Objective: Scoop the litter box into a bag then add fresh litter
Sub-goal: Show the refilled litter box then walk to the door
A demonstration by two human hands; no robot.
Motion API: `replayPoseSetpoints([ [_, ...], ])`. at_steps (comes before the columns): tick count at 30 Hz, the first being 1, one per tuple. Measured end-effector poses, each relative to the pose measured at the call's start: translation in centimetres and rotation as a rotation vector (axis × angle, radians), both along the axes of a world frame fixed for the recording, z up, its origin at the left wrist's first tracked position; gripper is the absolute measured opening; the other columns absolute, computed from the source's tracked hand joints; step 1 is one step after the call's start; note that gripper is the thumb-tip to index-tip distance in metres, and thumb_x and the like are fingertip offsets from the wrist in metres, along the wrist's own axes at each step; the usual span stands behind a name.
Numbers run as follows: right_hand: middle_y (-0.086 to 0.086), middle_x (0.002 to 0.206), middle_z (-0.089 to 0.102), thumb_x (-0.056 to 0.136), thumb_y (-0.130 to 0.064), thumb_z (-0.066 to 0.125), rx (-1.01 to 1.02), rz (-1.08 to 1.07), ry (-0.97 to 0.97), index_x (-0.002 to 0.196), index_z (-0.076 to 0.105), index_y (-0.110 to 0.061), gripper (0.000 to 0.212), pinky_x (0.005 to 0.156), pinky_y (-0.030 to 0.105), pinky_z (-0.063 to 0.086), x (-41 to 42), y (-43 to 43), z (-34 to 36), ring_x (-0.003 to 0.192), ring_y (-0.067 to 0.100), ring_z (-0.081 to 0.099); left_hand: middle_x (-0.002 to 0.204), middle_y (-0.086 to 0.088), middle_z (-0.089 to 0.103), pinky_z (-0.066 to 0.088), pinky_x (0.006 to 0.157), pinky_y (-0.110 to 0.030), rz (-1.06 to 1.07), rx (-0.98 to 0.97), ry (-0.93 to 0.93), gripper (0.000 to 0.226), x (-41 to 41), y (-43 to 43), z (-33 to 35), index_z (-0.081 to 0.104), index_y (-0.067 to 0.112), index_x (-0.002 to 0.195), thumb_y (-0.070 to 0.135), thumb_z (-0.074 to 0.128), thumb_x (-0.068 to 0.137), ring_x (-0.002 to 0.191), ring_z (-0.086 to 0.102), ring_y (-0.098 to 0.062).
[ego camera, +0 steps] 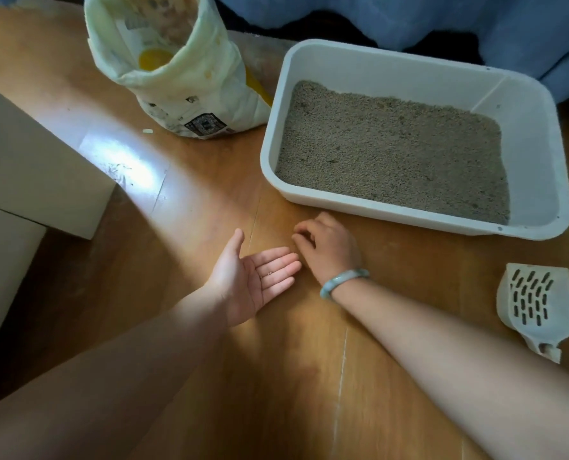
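Left hand (253,280) palm up, fingers straight and relaxed, few pale litter grains (270,273) lying on them. Right hand (329,247) just beyond left fingertips: fingers curled, tips on brown wooden floor (210,360); cannot tell whether pinching anything. White rectangular plastic litter box (376,207), holding grey litter (392,147), just beyond right fingers. Open cream litter bag (190,94) well beyond left fingers. White slotted plastic scoop (535,303) well right of right fingers.

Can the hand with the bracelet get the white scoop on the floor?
Probably yes. The white slotted plastic scoop lies alone on the wooden floor, with nothing between it and the right hand, which rests curled on the floor near the white plastic litter tray.
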State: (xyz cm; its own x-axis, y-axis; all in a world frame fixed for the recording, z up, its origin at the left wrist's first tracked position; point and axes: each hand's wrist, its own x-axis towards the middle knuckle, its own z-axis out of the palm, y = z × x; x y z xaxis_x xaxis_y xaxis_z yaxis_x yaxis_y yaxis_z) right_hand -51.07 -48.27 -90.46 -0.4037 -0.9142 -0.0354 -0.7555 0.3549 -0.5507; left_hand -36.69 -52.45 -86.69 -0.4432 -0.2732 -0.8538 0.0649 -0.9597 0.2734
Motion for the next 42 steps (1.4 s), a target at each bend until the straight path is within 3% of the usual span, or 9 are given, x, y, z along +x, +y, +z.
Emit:
replayPoseSetpoints([
  [5, 0.006, 0.085, 0.064, 0.077, -0.025, 0.068, -0.003, -0.015, 0.128, 0.084, 0.071, -0.019, 0.009, 0.070, 0.038, 0.046, 1.3, -1.4, -0.5, 0.083, 0.029, 0.060, 0.108, -0.015, 0.070, 0.050, 0.090, -0.038, 0.069, -0.012, -0.008, 0.078, 2.3, -1.7, -0.4, 0.061, 0.000, 0.111, 0.067, 0.025, 0.091, 0.096, 0.069, -0.024],
  [13, 0.006, 0.073, 0.062, 0.070, -0.022, 0.075, -0.006, -0.066, 0.294, 0.068, 0.066, -0.019, 0.010, 0.062, 0.034, 0.042, 1.9, -1.4, -1.2, 0.071, 0.030, 0.060, 0.112, -0.014, 0.069, 0.049, 0.092, -0.038, 0.093, -0.018, 0.011, 0.078, 3.8, -2.7, -0.3, 0.061, 0.000, 0.110, 0.067, 0.025, 0.091, 0.100, 0.067, -0.024],
  [18, 0.010, 0.081, 0.062, 0.081, -0.027, 0.060, -0.048, -0.076, 0.173, 0.077, 0.065, -0.016, 0.013, 0.068, 0.039, 0.043, 2.3, -1.4, -0.5, 0.079, 0.034, 0.060, 0.112, -0.015, 0.068, 0.050, 0.092, -0.038, 0.084, -0.006, 0.026, 0.078, 3.7, -2.5, -0.5, 0.060, 0.000, 0.113, 0.067, 0.025, 0.091, 0.100, 0.067, -0.024],
  [21, 0.008, 0.077, 0.059, 0.083, -0.032, 0.047, -0.169, 0.084, 0.112, 0.075, 0.062, -0.014, 0.025, 0.065, 0.037, 0.044, 4.3, -0.7, 1.0, 0.072, 0.031, 0.059, 0.104, -0.014, 0.071, 0.053, 0.086, -0.035, 0.061, -0.007, 0.035, 0.077, 3.2, -2.0, -0.5, 0.061, 0.001, 0.111, 0.067, 0.025, 0.091, 0.095, 0.068, -0.023],
  [24, 0.003, 0.072, 0.057, 0.085, -0.036, 0.049, -0.205, 0.245, 0.083, 0.070, 0.062, -0.015, 0.028, 0.063, 0.035, 0.036, 6.3, 1.1, 2.0, 0.067, 0.023, 0.054, 0.079, -0.009, 0.067, 0.055, 0.067, -0.028, 0.009, 0.006, 0.047, 0.076, 2.7, -1.4, -0.5, 0.065, 0.003, 0.101, 0.066, 0.024, 0.091, 0.074, 0.066, -0.020],
  [29, -0.003, 0.077, 0.059, 0.086, -0.037, 0.052, -0.198, 0.265, 0.021, 0.083, 0.069, -0.020, 0.025, 0.065, 0.035, 0.043, 5.1, 4.4, 2.3, 0.073, 0.016, 0.055, 0.072, -0.008, 0.063, 0.055, 0.060, -0.026, -0.121, 0.040, 0.076, 0.077, 1.6, 0.5, 0.0, 0.070, 0.004, 0.097, 0.066, 0.025, 0.091, 0.066, 0.064, -0.019],
  [35, -0.010, 0.070, 0.052, 0.079, -0.033, 0.060, -0.097, -0.014, -0.023, 0.075, 0.067, -0.024, 0.012, 0.066, 0.036, 0.048, -1.2, 9.0, 1.4, 0.065, 0.014, 0.056, 0.108, -0.016, 0.070, 0.052, 0.088, -0.037, -0.181, 0.043, 0.014, 0.078, -0.2, 2.5, 0.0, 0.060, 0.000, 0.116, 0.066, 0.027, 0.091, 0.096, 0.070, -0.025],
  [37, -0.011, 0.071, 0.049, 0.078, -0.026, 0.069, 0.004, -0.130, 0.021, 0.077, 0.068, -0.024, 0.003, 0.066, 0.038, 0.050, -4.1, 10.0, 0.8, 0.066, 0.016, 0.056, 0.110, -0.016, 0.070, 0.051, 0.089, -0.038, -0.167, 0.049, 0.008, 0.078, -0.7, 2.7, -0.1, 0.059, 0.000, 0.117, 0.066, 0.028, 0.090, 0.098, 0.069, -0.026],
  [42, -0.001, 0.082, 0.059, 0.079, -0.025, 0.071, 0.089, -0.168, 0.216, 0.087, 0.072, -0.020, 0.010, 0.071, 0.034, 0.043, -8.3, 10.1, 0.4, 0.080, 0.022, 0.055, 0.111, -0.016, 0.069, 0.051, 0.090, -0.038, -0.167, 0.054, 0.004, 0.077, -1.8, 3.0, -0.1, 0.059, 0.001, 0.117, 0.066, 0.027, 0.091, 0.099, 0.069, -0.026],
])
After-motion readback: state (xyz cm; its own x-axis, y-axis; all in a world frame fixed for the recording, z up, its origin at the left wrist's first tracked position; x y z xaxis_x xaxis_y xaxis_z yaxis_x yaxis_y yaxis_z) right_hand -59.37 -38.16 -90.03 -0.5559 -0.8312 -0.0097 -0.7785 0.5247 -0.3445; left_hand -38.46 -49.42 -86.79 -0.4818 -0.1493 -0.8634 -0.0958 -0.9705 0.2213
